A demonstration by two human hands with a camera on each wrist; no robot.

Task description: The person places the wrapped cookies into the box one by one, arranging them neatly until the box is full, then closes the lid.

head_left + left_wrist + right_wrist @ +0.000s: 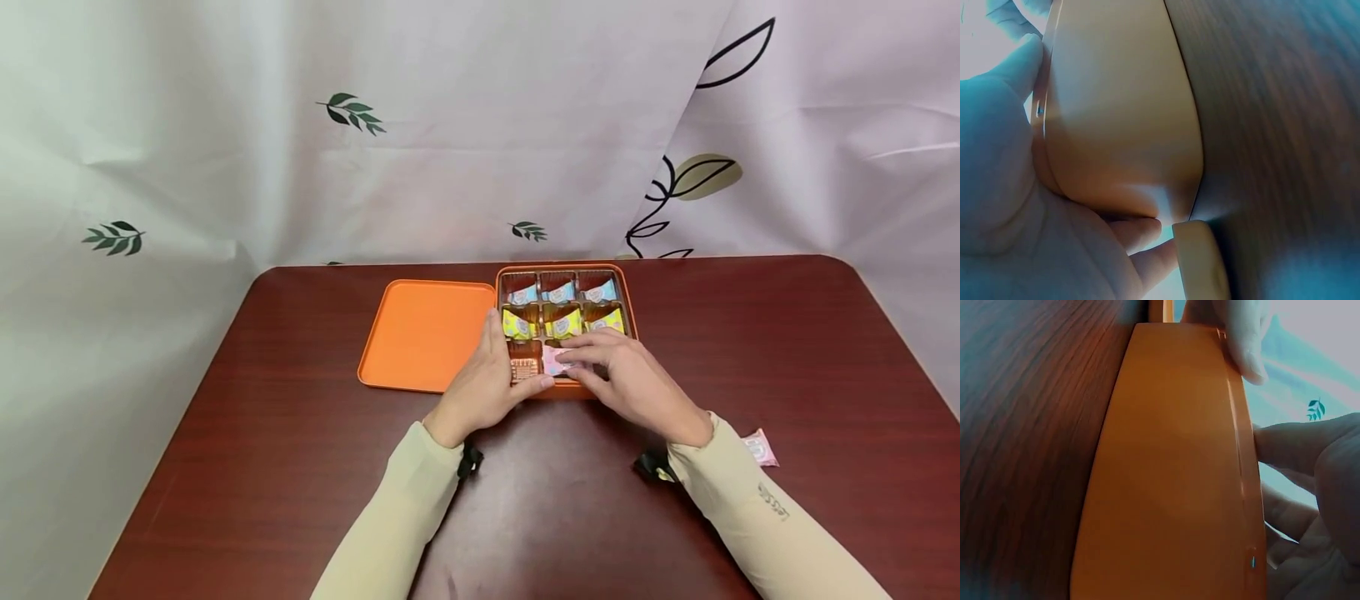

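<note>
A square orange box (630, 310) with a compartmented tray stands at the back of the table. Small wrapped candies lie in it: blue ones (558, 292) in the back row, yellow ones (517, 323) in the middle row. My right hand (637, 379) reaches over the front row, thumb and fingertips pinching a pink wrapped candy (553, 360) in the middle compartment. At the front left corner, my left hand (480, 383) lies with straight fingers along the box's side and its thumb at the front rim. The front right compartment is hidden beneath my right hand.
Left of the box lies its flat orange lid (427, 333), close against its side. Another pink wrapped candy (761, 447) lies on the dark red table (300, 475), beside my right sleeve. A pale curtain (450, 167) with leaf prints hangs behind the table.
</note>
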